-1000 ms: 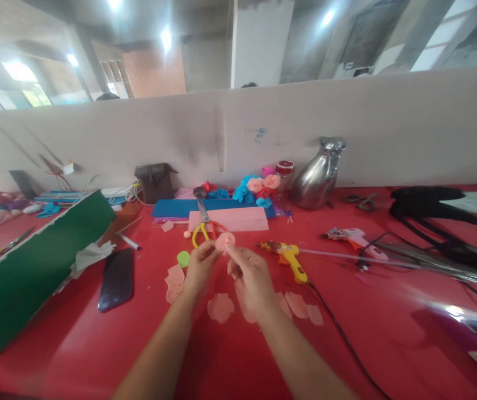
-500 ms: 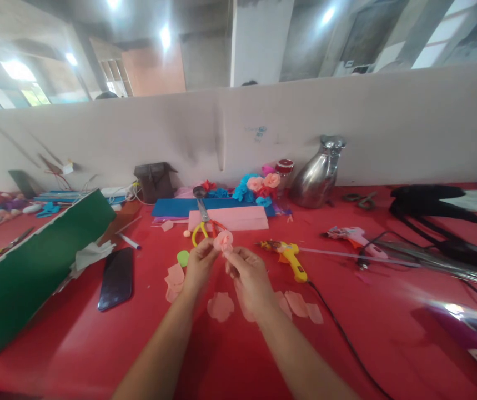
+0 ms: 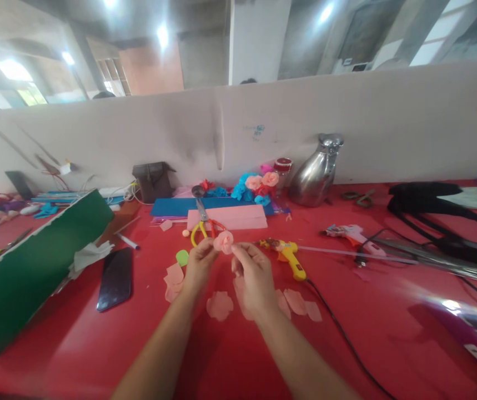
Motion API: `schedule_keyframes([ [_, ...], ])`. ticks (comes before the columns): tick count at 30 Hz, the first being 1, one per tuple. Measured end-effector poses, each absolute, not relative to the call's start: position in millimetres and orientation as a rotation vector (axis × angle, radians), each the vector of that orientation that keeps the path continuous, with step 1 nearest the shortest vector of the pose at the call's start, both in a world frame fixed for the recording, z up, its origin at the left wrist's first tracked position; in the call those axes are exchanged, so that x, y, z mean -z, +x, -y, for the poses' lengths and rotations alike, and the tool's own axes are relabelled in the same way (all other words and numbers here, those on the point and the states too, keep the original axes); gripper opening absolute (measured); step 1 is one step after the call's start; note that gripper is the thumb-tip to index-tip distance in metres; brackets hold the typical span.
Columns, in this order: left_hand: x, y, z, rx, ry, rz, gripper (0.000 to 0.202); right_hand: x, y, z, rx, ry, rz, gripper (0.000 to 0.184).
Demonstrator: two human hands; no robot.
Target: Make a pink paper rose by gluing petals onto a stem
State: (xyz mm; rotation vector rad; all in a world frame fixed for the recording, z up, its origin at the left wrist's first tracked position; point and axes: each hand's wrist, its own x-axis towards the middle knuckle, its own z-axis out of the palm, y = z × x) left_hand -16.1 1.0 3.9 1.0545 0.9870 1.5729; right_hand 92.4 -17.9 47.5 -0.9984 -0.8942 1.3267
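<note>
Head view: pink paper flower [image 3: 224,241] held up above red table [image 3: 96,344], between both hands. Left hand [image 3: 197,266] pinches flower from left and below, fingers closed on its base. Right hand [image 3: 253,275] meets it from right, fingertips [image 3: 235,251] closed on outer petal edge. Both hands equally near; flower faces camera. Loose pink petals [image 3: 220,305] lie on table just below wrists; yellow glue gun [image 3: 290,256] near right hand.
</note>
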Motion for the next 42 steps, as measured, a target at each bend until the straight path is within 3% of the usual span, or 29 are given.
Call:
schedule_keyframes([
  [24, 1.2, -16.8, -2.2, -1.534, 1.06, -0.927, 0.017, -51.9, 93.6, 18.9, -1.308, -0.956, 0.911, 0.018],
  [30, -1.0, -17.0, -2.2, -1.563, 1.029, -0.964, 0.019, -48.5, 91.3, 18.5, -1.415, -0.894, 0.86, 0.027],
  [42, -2.4, -14.6, -0.4, -1.544, 0.91, -0.883, 0.012, -42.0, 86.5, 19.2, -1.496, -0.853, 0.922, 0.023],
])
